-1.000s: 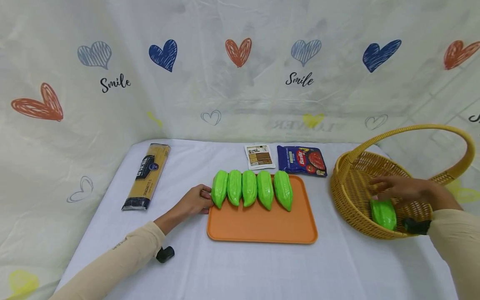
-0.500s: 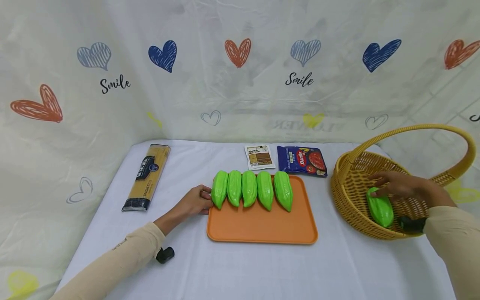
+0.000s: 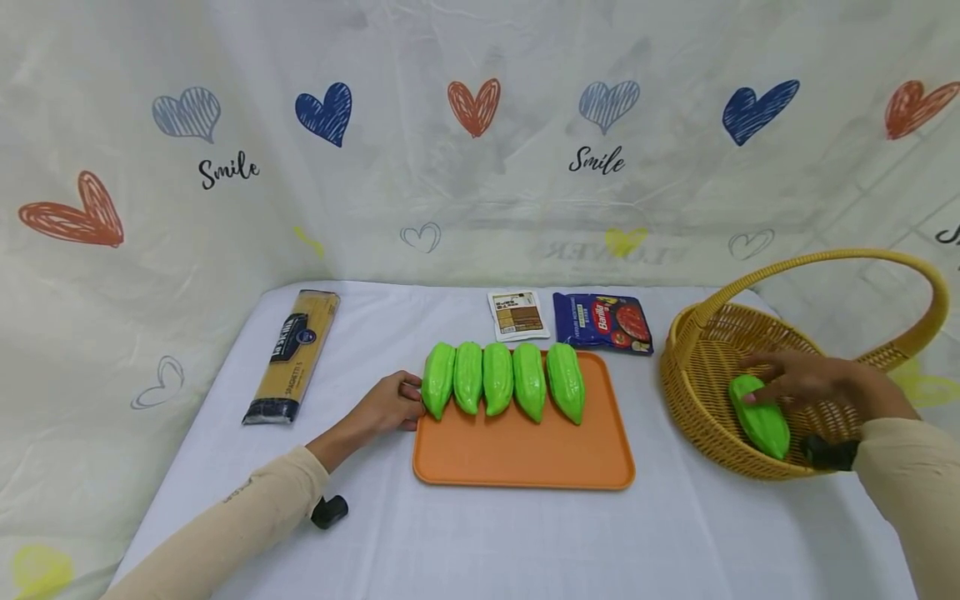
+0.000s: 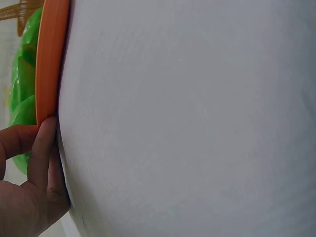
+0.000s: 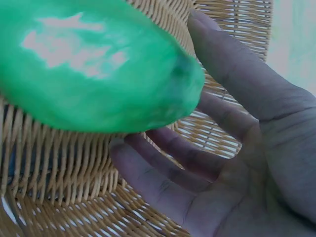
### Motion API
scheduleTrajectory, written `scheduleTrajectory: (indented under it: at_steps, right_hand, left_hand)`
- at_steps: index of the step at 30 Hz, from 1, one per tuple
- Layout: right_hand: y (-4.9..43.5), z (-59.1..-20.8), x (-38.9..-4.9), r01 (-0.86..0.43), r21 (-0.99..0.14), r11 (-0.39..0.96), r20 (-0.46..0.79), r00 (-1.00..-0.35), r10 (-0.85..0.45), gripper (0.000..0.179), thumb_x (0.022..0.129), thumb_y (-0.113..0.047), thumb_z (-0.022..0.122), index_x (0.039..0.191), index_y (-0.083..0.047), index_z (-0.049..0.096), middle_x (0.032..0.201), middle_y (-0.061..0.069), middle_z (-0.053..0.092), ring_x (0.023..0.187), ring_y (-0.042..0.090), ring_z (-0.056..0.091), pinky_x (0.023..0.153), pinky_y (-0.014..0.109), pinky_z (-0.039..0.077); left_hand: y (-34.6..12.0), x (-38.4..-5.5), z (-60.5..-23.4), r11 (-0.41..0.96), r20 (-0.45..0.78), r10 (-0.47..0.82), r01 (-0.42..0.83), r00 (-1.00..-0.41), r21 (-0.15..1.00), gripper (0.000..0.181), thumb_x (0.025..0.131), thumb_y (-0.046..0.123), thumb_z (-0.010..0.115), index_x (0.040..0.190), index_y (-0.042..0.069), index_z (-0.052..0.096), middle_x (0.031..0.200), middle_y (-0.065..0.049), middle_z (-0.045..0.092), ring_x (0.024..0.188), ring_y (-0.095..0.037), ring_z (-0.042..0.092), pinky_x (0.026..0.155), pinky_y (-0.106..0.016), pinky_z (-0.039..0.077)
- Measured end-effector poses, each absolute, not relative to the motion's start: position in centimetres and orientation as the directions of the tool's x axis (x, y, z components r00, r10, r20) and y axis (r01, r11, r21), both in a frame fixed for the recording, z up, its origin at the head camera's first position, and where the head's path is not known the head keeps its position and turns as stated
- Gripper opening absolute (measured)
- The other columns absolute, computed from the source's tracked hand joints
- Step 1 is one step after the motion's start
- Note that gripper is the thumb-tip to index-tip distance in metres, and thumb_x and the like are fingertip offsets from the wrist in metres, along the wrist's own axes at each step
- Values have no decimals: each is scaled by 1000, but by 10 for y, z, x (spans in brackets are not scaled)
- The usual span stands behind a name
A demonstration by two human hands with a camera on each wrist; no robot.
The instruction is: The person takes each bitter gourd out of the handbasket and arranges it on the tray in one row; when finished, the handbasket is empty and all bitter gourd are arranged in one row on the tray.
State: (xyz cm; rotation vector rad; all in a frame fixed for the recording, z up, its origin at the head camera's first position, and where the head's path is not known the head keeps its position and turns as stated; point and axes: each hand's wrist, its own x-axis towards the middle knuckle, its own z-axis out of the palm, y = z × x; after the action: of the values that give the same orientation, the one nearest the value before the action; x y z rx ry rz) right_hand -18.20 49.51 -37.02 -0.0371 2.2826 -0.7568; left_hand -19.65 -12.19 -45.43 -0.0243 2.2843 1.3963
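In the head view my left hand (image 3: 390, 404) pinches the left rim of an orange tray (image 3: 525, 458). The left wrist view shows a finger on the rim's inner side and another against its outer side. Several glossy green ribbed star fruits (image 3: 498, 379) lie in a row along the tray's far half. My right hand (image 3: 813, 383) is inside a wicker basket (image 3: 693, 408), over one more star fruit (image 3: 761, 421). In the right wrist view its thumb (image 5: 232, 64) stands away from the fruit's end, while the loosely bent fingers (image 5: 153, 182) lie near its underside.
A spaghetti pack (image 3: 296, 358) lies at the table's left. Behind the tray are a small white-brown packet (image 3: 519, 315) and a blue Barilla pouch (image 3: 603, 322). The basket's tall handle (image 3: 825, 254) arches above my right hand. A printed curtain (image 3: 480, 183) hangs behind the table.
The star fruit in the basket has shifted a little left and away from me, and more of it shows. My right hand has moved slightly over it; the left hand and tray stay put.
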Motion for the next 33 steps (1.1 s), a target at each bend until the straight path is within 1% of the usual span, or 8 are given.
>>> scheduleTrajectory:
  at_steps: [3, 6, 13, 15, 19, 25, 28, 33]
  right_hand:
    - [495, -372, -180, 217, -559, 801, -640, -727, -250, 79, 95, -24, 69, 150, 13, 25, 135, 44, 38, 104, 27, 59, 86, 45, 60]
    - [493, -372, -178, 219, -552, 804, -645, -724, -245, 79, 96, -23, 69, 151, 12, 25, 136, 45, 36, 103, 25, 59, 86, 43, 60]
    - [491, -370, -179, 203, -557, 805, -638, -725, -258, 79, 97, -22, 67, 150, 15, 22, 135, 44, 39, 106, 27, 60, 86, 45, 60]
    - [490, -369, -179, 189, -551, 813, -627, -737, -254, 81, 97, -22, 67, 150, 15, 20, 136, 45, 38, 108, 28, 60, 87, 47, 60]
    - [490, -364, -178, 159, -543, 825, -590, -771, -240, 83, 97, -26, 67, 149, 17, 19, 140, 48, 31, 111, 30, 61, 90, 49, 60]
    - [493, -356, -174, 127, -562, 817, -528, -816, -236, 80, 97, -29, 66, 149, 14, 22, 140, 45, 33, 105, 25, 63, 88, 45, 61]
    - [494, -351, -171, 95, -555, 826, -489, -841, -231, 79, 98, -31, 64, 150, 12, 23, 142, 43, 32, 107, 28, 63, 87, 46, 61]
    - [492, -340, -167, 55, -528, 847, -445, -868, -221, 78, 101, -35, 59, 152, 11, 21, 147, 44, 28, 113, 38, 63, 87, 50, 60]
  left_hand:
    - [-123, -196, -455, 482, -392, 220, -249, -893, 840, 49, 90, 5, 66, 136, 1, 50, 116, -15, 57, 91, -20, 65, 73, -30, 63]
    - [-123, -196, -455, 483, -391, 217, -249, -895, 839, 49, 90, 5, 66, 136, 1, 50, 116, -15, 57, 91, -20, 65, 73, -30, 63]
    - [-123, -195, -455, 481, -385, 214, -246, -898, 842, 47, 90, 5, 66, 135, 1, 50, 115, -15, 58, 91, -20, 65, 73, -30, 63]
    - [-122, -195, -455, 483, -385, 212, -246, -898, 840, 47, 91, 5, 66, 135, 1, 50, 116, -15, 58, 92, -20, 65, 73, -30, 63]
    - [-122, -195, -454, 483, -385, 213, -246, -898, 840, 47, 91, 4, 66, 135, 1, 51, 117, -15, 58, 93, -21, 65, 74, -30, 63]
    - [-122, -195, -455, 488, -383, 215, -241, -899, 839, 47, 90, 4, 66, 135, 0, 50, 117, -16, 58, 93, -21, 65, 74, -30, 63]
    - [-121, -196, -456, 499, -383, 214, -237, -898, 833, 48, 91, 4, 66, 136, 1, 50, 117, -16, 58, 94, -22, 65, 73, -30, 62]
    - [-121, -197, -455, 500, -386, 213, -239, -898, 832, 48, 91, 4, 66, 136, 1, 50, 117, -15, 57, 94, -22, 65, 73, -29, 62]
